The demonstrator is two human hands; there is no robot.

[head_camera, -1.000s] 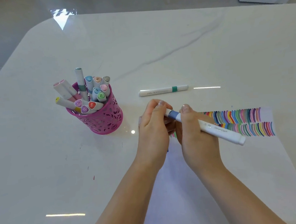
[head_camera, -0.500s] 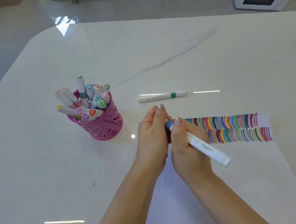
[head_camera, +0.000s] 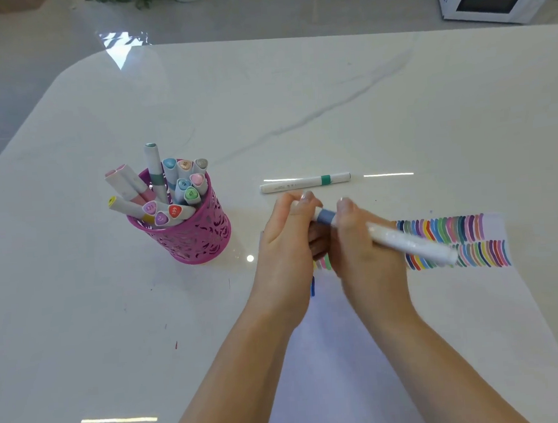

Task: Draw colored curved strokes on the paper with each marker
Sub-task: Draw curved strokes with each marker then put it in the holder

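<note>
A glossy white table (head_camera: 296, 94) carries a pink marker cup (head_camera: 200, 240), a green-banded marker (head_camera: 302, 183) and a stroke-covered paper (head_camera: 348, 371).

White blue-banded marker (head_camera: 405, 240) held mid-scene, blurred, slanting near-right over paper (head_camera: 336, 389). Paper flat at near right, two rows of coloured curved strokes (head_camera: 454, 230) along far edge. Green-banded marker (head_camera: 305, 182) flat just beyond; other markers (head_camera: 173, 185) capped in pink cup (head_camera: 200, 240), left.

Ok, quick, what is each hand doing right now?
Left hand: pinches one end of the blue-banded marker.
Right hand: grips the white barrel of that marker.
</note>
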